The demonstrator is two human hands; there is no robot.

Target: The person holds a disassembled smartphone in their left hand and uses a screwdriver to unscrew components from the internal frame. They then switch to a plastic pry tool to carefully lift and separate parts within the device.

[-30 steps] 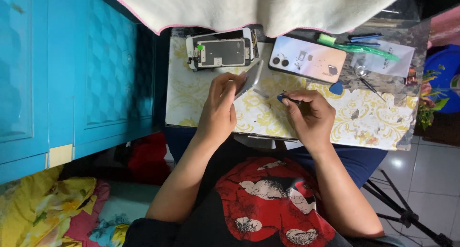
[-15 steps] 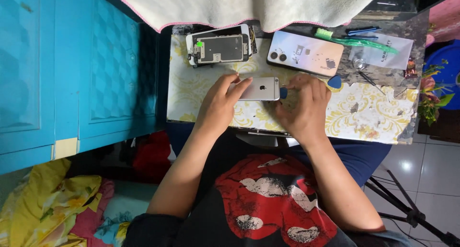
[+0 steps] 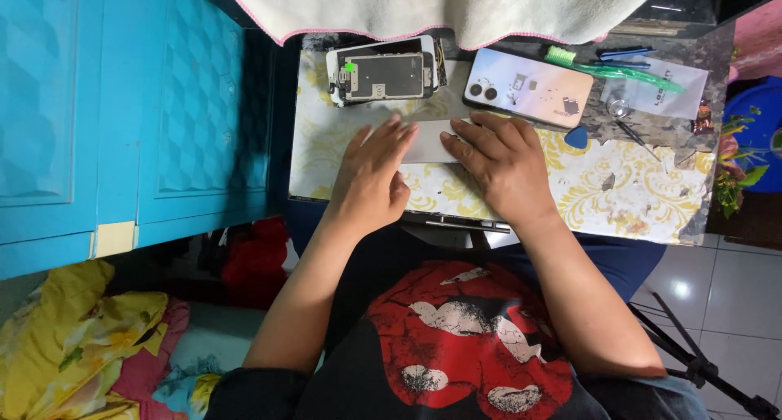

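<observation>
A silver phone body (image 3: 430, 141) lies flat on the yellow-and-white patterned mat (image 3: 635, 192), back side up. My left hand (image 3: 371, 175) rests on its left end with fingers stretched over it. My right hand (image 3: 503, 166) presses on its right end, fingers flat. Beyond the hands lies an opened phone screen assembly (image 3: 383, 74) with its metal back plate showing. To its right lies a pale iridescent phone (image 3: 528, 87), back side up.
A blue pick (image 3: 576, 136) sits right of my right hand. A green toothbrush (image 3: 611, 68), a white sachet (image 3: 660, 94) and a small screwdriver (image 3: 639, 140) lie at the far right. A cream towel (image 3: 456, 4) hangs above. A turquoise cabinet (image 3: 122, 110) stands left.
The silver phone body, held up and tilted between both hands a second ago, now lies flat on the mat. Both hands have flattened onto it. The right hand no longer grips the blue tool.
</observation>
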